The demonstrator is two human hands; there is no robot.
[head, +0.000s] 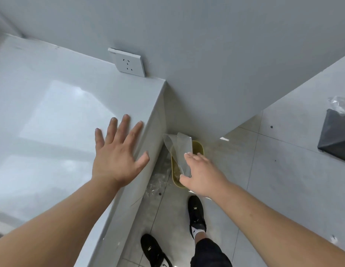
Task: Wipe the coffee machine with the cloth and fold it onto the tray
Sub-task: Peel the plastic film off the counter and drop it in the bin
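No coffee machine, cloth or tray shows in the head view. My left hand [117, 151] hovers over the right end of a white glossy counter [52, 112], fingers spread, holding nothing. My right hand [202, 174] reaches down over a yellow bin [198, 149] on the floor and pinches a clear plastic wrapper [179, 149] between thumb and fingers. The wrapper hangs above the bin's opening.
A wall socket [128, 63] sits just above the counter's back edge. Crumpled clear plastic [156, 182] lies on the floor by the counter's side. My two black shoes [195, 214] stand on grey tiles. A dark grey object [335, 135] and more plastic lie at the right.
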